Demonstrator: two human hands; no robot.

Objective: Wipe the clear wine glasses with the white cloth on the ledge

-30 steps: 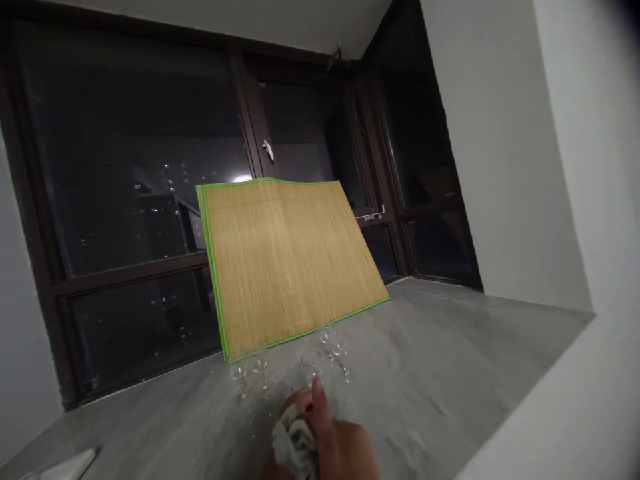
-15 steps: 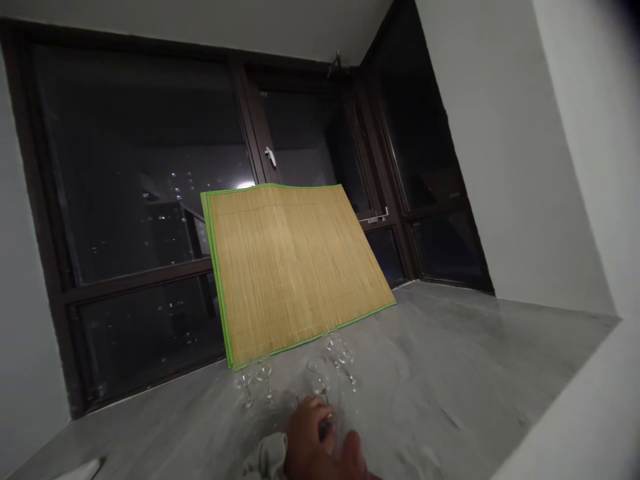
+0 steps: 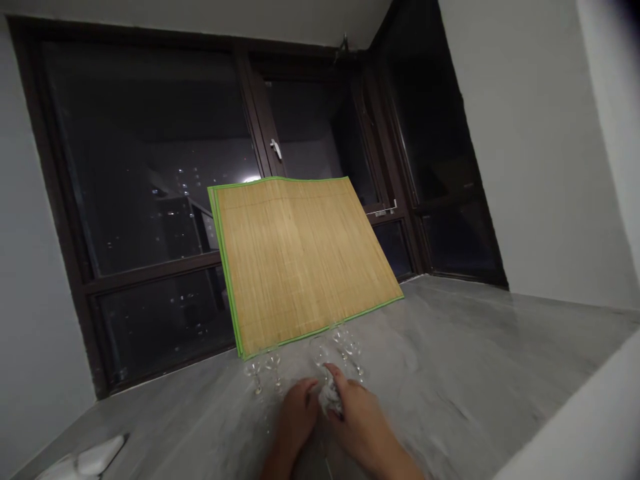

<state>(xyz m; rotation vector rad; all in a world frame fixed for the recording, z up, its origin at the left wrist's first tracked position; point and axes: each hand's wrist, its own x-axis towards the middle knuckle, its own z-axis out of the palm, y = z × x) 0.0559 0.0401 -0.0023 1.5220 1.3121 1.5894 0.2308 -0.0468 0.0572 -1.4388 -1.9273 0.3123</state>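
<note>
My right hand (image 3: 361,412) is closed around a crumpled whitish cloth or tissue (image 3: 330,399), with its index finger stretched forward over it. Close on its left is my left hand (image 3: 299,408), its fingers curled; what they hold, if anything, is hidden. Just beyond my hands stands a clear stemmed glass (image 3: 320,351), partly covered by the right fingers. Two more clear stemmed glasses (image 3: 342,340) (image 3: 355,352) stand to its right. Another pair of small stemmed glasses, one (image 3: 254,371) beside the other (image 3: 273,363), stands farther left.
A bamboo mat (image 3: 305,260) with green edging leans against the dark-framed window (image 3: 150,153), behind the glasses. All of this rests on a grey marbled ledge (image 3: 450,360). A white object (image 3: 87,460) lies at the lower left. A wall (image 3: 540,160) bounds the right side.
Both hands now show side by side, where a blurred hand reached in low before. The whitish cloth now shows in my right hand. The view has shifted slightly; the glasses keep their places.
</note>
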